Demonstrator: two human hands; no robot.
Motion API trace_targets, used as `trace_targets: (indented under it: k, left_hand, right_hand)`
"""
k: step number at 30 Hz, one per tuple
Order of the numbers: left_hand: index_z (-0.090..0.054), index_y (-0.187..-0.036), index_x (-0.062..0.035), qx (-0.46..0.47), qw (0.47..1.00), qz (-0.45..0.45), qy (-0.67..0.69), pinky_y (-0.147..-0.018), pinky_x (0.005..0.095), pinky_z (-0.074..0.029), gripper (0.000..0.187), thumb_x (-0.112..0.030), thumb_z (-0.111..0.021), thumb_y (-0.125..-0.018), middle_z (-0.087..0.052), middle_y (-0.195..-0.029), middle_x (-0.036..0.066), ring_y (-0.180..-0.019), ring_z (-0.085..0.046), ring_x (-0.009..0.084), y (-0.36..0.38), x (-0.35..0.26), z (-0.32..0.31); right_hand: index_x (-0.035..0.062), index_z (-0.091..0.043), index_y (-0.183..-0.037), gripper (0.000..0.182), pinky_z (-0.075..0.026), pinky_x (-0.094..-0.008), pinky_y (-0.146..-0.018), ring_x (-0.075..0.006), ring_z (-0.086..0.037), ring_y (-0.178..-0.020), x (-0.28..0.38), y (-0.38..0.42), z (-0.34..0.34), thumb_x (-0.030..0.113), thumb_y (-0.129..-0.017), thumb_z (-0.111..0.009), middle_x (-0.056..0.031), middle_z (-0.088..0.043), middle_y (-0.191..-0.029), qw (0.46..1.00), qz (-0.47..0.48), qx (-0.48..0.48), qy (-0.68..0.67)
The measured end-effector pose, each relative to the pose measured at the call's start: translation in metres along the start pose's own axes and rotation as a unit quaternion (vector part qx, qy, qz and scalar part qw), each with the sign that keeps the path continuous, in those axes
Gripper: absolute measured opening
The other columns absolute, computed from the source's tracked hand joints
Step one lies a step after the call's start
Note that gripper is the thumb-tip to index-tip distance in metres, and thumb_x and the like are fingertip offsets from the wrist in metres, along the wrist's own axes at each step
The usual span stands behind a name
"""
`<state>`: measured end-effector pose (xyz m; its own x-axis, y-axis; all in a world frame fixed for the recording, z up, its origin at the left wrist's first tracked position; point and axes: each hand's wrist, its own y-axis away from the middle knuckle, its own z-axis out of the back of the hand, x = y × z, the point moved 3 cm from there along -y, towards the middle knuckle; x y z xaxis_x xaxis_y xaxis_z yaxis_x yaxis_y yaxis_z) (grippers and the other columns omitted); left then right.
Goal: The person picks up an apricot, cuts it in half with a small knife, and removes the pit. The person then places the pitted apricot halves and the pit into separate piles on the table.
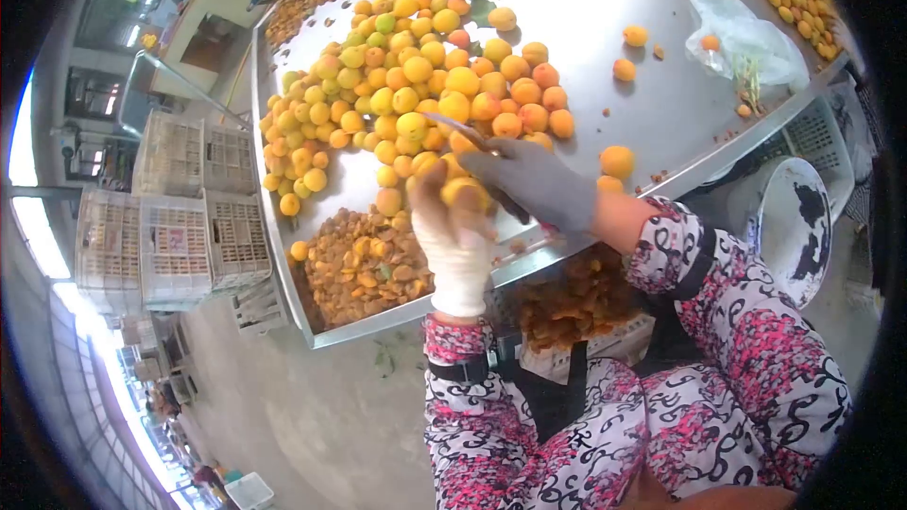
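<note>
My left hand [452,250], in a white glove, is closed around a yellow-orange apricot [464,193]; its fingers are partly smeared by motion. Close beside it, my right hand [540,179] wears a grey glove and grips a knife [459,127], whose thin blade points up and left over the fruit. Both hands are above the near edge of a metal table [586,38]. Just beyond them lies a large heap of whole apricots [416,66]. To the left of my left hand is a brown pile of what look like apricot pits [364,269].
Below the table edge, a crate [605,340] holds orange-brown cut fruit. A clear plastic bag [742,33] and a few loose apricots [617,161] lie on the right. Stacked plastic crates [175,236] stand left; a white basin [794,227] is at right.
</note>
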<state>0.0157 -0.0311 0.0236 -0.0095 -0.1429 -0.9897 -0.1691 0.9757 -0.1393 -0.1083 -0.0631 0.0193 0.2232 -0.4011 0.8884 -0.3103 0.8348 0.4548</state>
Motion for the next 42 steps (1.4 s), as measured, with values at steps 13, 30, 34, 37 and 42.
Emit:
trace_targets:
  k: [13, 30, 34, 37, 42]
  left_hand:
    - [-0.042, -0.116, 0.0026, 0.032, 0.904, -0.287, -0.315, -0.078, 0.0321, -0.046, 0.033, -0.018, -0.048, -0.092, -0.052, -0.104, 0.013, -0.088, -0.054, 0.0199, 0.010, 0.003, -0.018]
    - [-0.038, -0.122, 0.0053, 0.062, 0.938, -0.153, -0.305, -0.089, 0.0382, -0.042, 0.054, 0.013, -0.048, -0.070, -0.043, -0.116, 0.022, -0.105, -0.047, 0.0377, 0.014, 0.017, -0.034]
    - [-0.043, -0.117, 0.0034, 0.087, 0.892, -0.226, -0.381, -0.082, 0.0359, -0.045, 0.041, 0.009, -0.050, -0.076, -0.051, -0.106, 0.015, -0.097, -0.054, 0.0257, 0.011, 0.018, -0.035]
    - [-0.047, -0.116, -0.0021, 0.114, 0.990, 0.007, -0.088, -0.079, 0.0335, -0.047, 0.031, -0.016, -0.045, -0.088, -0.054, -0.105, 0.011, -0.092, -0.056, 0.0213, 0.007, 0.038, -0.023]
    - [-0.051, -0.112, -0.0065, 0.059, 0.976, 0.141, 0.155, -0.075, 0.0288, -0.046, 0.037, -0.038, -0.044, -0.094, -0.057, -0.096, 0.003, -0.083, -0.054, 0.0140, 0.051, -0.021, -0.035]
  right_hand:
    - [-0.0008, -0.063, -0.092, 0.039, -0.044, -0.0269, -0.054, -0.0124, -0.054, -0.060, 0.012, 0.006, 0.003, 0.037, -0.084, -0.061, -0.0094, -0.058, -0.068, 0.828, 0.503, -0.208, 0.132]
    - [0.0065, -0.058, -0.065, 0.045, -0.046, -0.0404, -0.056, -0.0342, -0.060, -0.064, 0.003, -0.006, 0.008, 0.049, -0.082, -0.053, -0.0161, -0.060, -0.067, 0.905, 0.277, -0.282, 0.158]
    - [0.0070, -0.060, -0.075, 0.045, -0.048, -0.0392, -0.061, -0.0348, -0.060, -0.064, -0.003, -0.016, 0.016, 0.051, -0.082, -0.052, -0.0165, -0.061, -0.069, 0.962, 0.192, -0.185, 0.059]
    - [0.0073, -0.062, -0.082, 0.045, -0.047, -0.0337, -0.055, -0.0278, -0.061, -0.060, -0.018, -0.021, 0.022, 0.052, -0.080, -0.056, -0.0100, -0.058, -0.061, 0.953, 0.270, -0.120, 0.060]
    - [-0.0031, -0.059, -0.093, 0.049, -0.038, -0.0232, -0.046, -0.0097, -0.050, -0.052, -0.011, 0.049, 0.020, 0.044, -0.080, -0.063, -0.0047, -0.054, -0.064, 0.996, 0.079, 0.035, -0.027]
